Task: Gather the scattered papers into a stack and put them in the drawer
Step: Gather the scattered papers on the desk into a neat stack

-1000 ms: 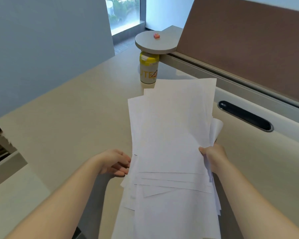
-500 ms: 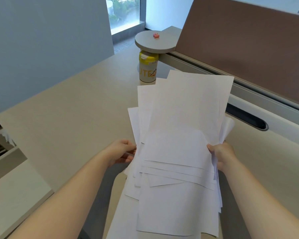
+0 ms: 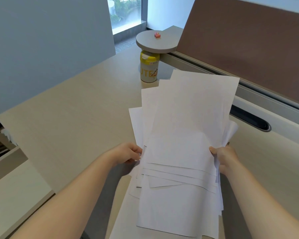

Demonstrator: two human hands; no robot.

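A loose, fanned stack of several white papers is held up over the beige desk, its far end tilted upward. My left hand pinches the stack's left edge. My right hand grips the right edge, thumb on top. The sheets are uneven, with edges offset at the near end. One more white sheet lies flat on the desk under the stack. No drawer is plainly visible.
A yellow-lidded canister stands at the back under a round grey shelf with a small pink object. A brown partition and a dark cable slot run along the right. A lower cabinet sits at the left.
Both hands have lifted the stack's far end higher and shifted it slightly right. My left hand moved from beside the papers to pinching their left edge.
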